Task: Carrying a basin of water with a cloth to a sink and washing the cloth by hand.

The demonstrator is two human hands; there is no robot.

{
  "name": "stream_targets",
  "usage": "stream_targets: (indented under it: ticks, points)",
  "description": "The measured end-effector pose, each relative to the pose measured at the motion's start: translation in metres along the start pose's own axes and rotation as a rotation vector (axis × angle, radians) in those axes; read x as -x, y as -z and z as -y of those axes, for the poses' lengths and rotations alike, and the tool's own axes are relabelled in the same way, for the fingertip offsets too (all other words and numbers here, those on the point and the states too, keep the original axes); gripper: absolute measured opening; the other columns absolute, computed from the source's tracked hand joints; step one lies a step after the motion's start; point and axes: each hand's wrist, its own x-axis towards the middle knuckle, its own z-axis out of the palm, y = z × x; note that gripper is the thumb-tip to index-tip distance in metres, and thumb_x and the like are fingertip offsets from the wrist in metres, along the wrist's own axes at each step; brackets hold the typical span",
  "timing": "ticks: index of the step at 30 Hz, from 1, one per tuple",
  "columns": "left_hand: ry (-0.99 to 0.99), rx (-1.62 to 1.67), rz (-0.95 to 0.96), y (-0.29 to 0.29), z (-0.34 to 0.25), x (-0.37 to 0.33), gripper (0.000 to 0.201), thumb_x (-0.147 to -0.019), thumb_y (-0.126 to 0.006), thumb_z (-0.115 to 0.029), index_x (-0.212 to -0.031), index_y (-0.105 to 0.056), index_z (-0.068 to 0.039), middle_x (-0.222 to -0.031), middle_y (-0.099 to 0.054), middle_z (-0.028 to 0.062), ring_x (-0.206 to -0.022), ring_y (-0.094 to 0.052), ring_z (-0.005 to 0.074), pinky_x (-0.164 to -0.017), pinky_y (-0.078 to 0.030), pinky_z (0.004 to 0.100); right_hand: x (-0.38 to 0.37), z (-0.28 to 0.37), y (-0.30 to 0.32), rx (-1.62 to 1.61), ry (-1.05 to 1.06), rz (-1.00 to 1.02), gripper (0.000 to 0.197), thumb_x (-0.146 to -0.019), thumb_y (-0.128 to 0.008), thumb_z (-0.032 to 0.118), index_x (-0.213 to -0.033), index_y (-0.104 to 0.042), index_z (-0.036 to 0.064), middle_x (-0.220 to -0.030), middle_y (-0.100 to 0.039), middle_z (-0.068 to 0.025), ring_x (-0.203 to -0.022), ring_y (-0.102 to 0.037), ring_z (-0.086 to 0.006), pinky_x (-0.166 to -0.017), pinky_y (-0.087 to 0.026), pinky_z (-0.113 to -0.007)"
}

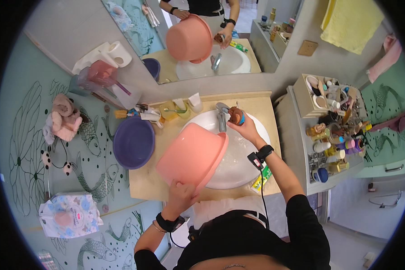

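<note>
My left hand (181, 196) grips the near rim of a pink plastic basin (186, 155), which is tilted on its side over the left part of the white sink (252, 173). The basin's open side faces right, so its inside is mostly hidden. My right hand (245, 130) is closed around a small rounded brown thing with a blue part (235, 115), just right of the metal faucet (221, 119); its kind is unclear. The mirror repeats both holds. Some water seems to lie in the sink.
A purple basin (134, 143) stands at the counter's left end. Cups (195, 103) and brushes line the back. A green and yellow tube (261, 179) lies right of the sink. Bottles and a wooden organizer (307, 96) crowd the right cabinet.
</note>
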Motion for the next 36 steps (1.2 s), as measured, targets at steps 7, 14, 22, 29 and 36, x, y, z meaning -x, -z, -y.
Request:
stream_targets:
  ticks: [7,14,22,29,36]
  points:
    - [0.053,0.016,-0.052,0.014,0.006,-0.002,0.032,-0.053,-0.067,-0.006,-0.057,-0.036,-0.011,-0.053,-0.037,0.0031,-0.049,-0.043,0.0229,-0.066,-0.038,0.0340,-0.018,-0.005,-0.014,0.264,-0.057,0.019,0.054,-0.068,-0.074,0.032,-0.112,-0.054,0.0074,-0.096,-0.064,-0.0140,-0.086,-0.063,-0.0294,-0.075,-0.049,-0.034]
    - [0.011,-0.003,-0.041,0.022,0.019,0.000,0.031,-0.054,-0.072,-0.012,-0.062,-0.042,-0.010,-0.054,-0.042,0.0028,-0.051,-0.046,0.0218,-0.071,-0.039,0.0376,-0.005,-0.035,-0.015,0.358,-0.122,0.032,0.053,-0.066,-0.074,0.026,-0.111,-0.053,0.0077,-0.095,-0.063,-0.0159,-0.086,-0.061,-0.0326,-0.074,-0.049,-0.037]
    - [0.350,0.155,-0.329,0.032,0.037,0.016,0.024,-0.060,-0.067,-0.004,-0.064,-0.043,-0.006,-0.056,-0.036,0.0057,-0.051,-0.038,0.0213,-0.061,-0.041,0.0335,0.029,-0.037,-0.037,0.097,-0.171,-0.156,0.056,-0.068,-0.076,0.027,-0.112,-0.051,0.0043,-0.104,-0.061,-0.0160,-0.094,-0.061,-0.0293,-0.079,-0.048,-0.033]
    - [0.980,0.652,-0.656,0.016,0.064,0.088,0.023,-0.074,-0.065,-0.004,-0.070,-0.042,-0.006,-0.067,-0.038,-0.0052,-0.061,-0.033,0.0045,-0.055,-0.031,0.0197,0.090,-0.066,-0.044,-0.043,-0.320,-0.057,0.050,-0.070,-0.076,0.019,-0.109,-0.049,0.0027,-0.090,-0.061,-0.0092,-0.072,-0.061,-0.0168,-0.063,-0.050,-0.028]
    - [1.132,0.609,-0.773,0.004,0.057,0.159,0.021,-0.079,-0.064,-0.006,-0.072,-0.045,-0.006,-0.067,-0.043,-0.0049,-0.061,-0.034,0.0034,-0.056,-0.031,0.0186,0.109,-0.065,-0.044,-0.402,-0.663,-0.038,0.036,-0.072,-0.070,0.008,-0.102,-0.049,0.0043,-0.074,-0.055,-0.0020,-0.057,-0.054,-0.0085,-0.047,-0.047,-0.022]
